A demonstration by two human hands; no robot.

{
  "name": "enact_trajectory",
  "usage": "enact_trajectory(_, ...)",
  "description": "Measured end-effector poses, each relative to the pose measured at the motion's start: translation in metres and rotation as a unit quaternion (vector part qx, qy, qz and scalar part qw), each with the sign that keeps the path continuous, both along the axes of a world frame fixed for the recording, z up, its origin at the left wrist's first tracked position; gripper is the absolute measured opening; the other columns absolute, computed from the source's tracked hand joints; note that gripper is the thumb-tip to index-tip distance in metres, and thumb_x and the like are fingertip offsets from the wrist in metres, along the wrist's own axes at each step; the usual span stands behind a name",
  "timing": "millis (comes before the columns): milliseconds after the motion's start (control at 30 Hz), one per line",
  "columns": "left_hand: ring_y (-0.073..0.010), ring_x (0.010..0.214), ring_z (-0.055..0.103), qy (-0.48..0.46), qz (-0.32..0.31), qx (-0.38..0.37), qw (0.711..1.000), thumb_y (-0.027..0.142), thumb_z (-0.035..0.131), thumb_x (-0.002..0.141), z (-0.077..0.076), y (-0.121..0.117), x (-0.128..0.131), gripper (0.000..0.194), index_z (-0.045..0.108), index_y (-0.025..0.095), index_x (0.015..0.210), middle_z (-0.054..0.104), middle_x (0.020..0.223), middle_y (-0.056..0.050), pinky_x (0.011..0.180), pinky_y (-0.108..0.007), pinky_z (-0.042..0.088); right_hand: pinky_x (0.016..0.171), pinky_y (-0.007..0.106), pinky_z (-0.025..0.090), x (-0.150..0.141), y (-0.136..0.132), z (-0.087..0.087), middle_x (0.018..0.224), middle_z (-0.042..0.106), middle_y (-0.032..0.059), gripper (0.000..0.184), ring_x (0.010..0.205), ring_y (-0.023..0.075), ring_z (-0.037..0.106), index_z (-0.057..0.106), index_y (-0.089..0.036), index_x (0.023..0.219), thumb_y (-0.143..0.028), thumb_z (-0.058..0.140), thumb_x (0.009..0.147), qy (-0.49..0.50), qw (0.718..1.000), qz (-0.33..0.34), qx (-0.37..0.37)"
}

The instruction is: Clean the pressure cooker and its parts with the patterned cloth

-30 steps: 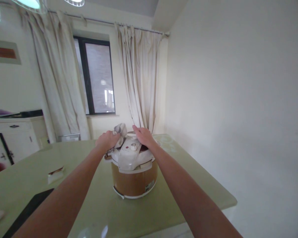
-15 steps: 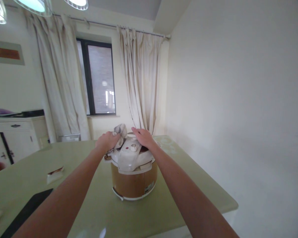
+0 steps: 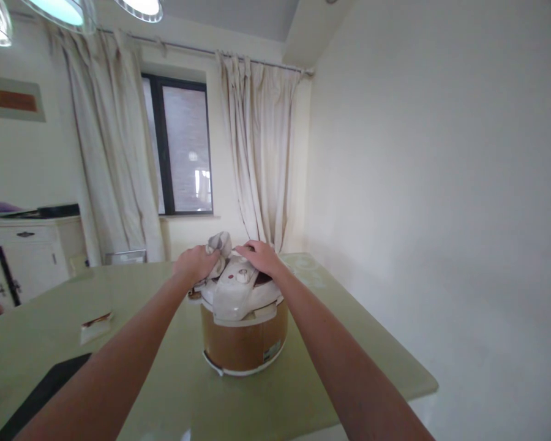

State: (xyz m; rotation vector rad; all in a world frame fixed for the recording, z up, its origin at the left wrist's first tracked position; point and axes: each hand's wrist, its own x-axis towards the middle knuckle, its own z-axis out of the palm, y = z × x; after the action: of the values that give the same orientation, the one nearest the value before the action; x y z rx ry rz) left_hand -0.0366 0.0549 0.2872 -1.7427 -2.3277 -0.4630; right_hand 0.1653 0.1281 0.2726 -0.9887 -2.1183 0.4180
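A rice cooker [image 3: 244,340] with a tan body and a white lid stands upright on the pale green table. My left hand [image 3: 197,263] is closed round a crumpled whitish cloth [image 3: 219,244], at the left side of the lid. My right hand [image 3: 261,256] grips the top of the cooker at the far side of the lid, its fingers bent over the edge and partly hidden. On the lid's raised middle part are a small red spot and a round knob. The lid is down on the body.
The green table [image 3: 303,386] has its right edge near a bare white wall [image 3: 431,184]. Left of my arm lie a small packet [image 3: 96,327] and a flat black object [image 3: 46,392]. A white cabinet [image 3: 37,245] stands beyond, by the curtained window [image 3: 186,147].
The right hand has shifted slightly left across the top of the lid. The left hand still holds the cloth in nearly the same place. The whole view has moved a little.
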Motion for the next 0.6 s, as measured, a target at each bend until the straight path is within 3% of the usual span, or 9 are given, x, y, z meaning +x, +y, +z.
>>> enact_trajectory(100, -0.0396, 0.118, 0.071, -0.009, 0.006, 0.020, 1.000, 0.057, 0.035, 0.100, 0.002, -0.012, 0.009, 0.062, 0.075, 0.016, 0.123, 0.076, 0.124, -0.024, 0.089, -0.045, 0.055, 0.095, 0.034, 0.048, -0.001, 0.003, -0.001, 0.117, 0.079, 0.0082, 0.045, 0.109, 0.0256, 0.070, 0.078, -0.024, 0.120, -0.061, 0.066, 0.097, 0.021, 1.000, 0.003, -0.004)
enact_trajectory(267, -0.0363, 0.119, 0.070, 0.040, -0.058, 0.053, 0.996, 0.048, 0.043, 0.098, 0.000, -0.039, 0.020, 0.045, 0.076, 0.021, 0.113, 0.078, 0.120, -0.016, 0.093, -0.043, 0.054, 0.099, 0.038, 0.048, -0.002, 0.005, 0.003, 0.109, 0.081, 0.0111, 0.053, 0.109, 0.0290, 0.070, 0.083, -0.021, 0.100, -0.061, 0.049, 0.105, 0.040, 0.998, 0.014, -0.050)
enact_trajectory(400, -0.0339, 0.117, 0.069, 0.039, -0.116, 0.076, 0.990, 0.044, 0.043, 0.097, -0.006, -0.052, 0.019, 0.042, 0.075, 0.023, 0.115, 0.078, 0.120, -0.012, 0.100, -0.042, 0.052, 0.105, 0.041, 0.046, -0.001, 0.005, 0.006, 0.109, 0.081, 0.0108, 0.059, 0.116, 0.0309, 0.070, 0.085, -0.020, 0.100, -0.065, 0.047, 0.104, 0.100, 0.990, 0.031, -0.096)
enact_trajectory(500, -0.0333, 0.121, 0.068, 0.003, -0.128, 0.066, 0.990, 0.046, 0.046, 0.096, -0.005, -0.044, 0.012, 0.043, 0.074, 0.025, 0.122, 0.077, 0.126, -0.010, 0.101, -0.041, 0.052, 0.103, 0.040, 0.048, -0.001, 0.006, 0.005, 0.101, 0.082, 0.0093, 0.057, 0.111, 0.0301, 0.072, 0.087, -0.019, 0.097, -0.066, 0.054, 0.099, 0.127, 0.985, 0.027, -0.114)
enact_trajectory(600, -0.0305, 0.120, 0.071, -0.036, -0.129, 0.024, 0.991, 0.047, 0.050, 0.095, 0.001, -0.020, 0.002, 0.044, 0.075, 0.027, 0.125, 0.079, 0.126, -0.008, 0.099, -0.036, 0.053, 0.099, 0.040, 0.051, -0.002, 0.009, 0.001, 0.095, 0.082, 0.0080, 0.057, 0.105, 0.0294, 0.073, 0.087, -0.020, 0.095, -0.068, 0.057, 0.096, 0.140, 0.982, 0.037, -0.121)
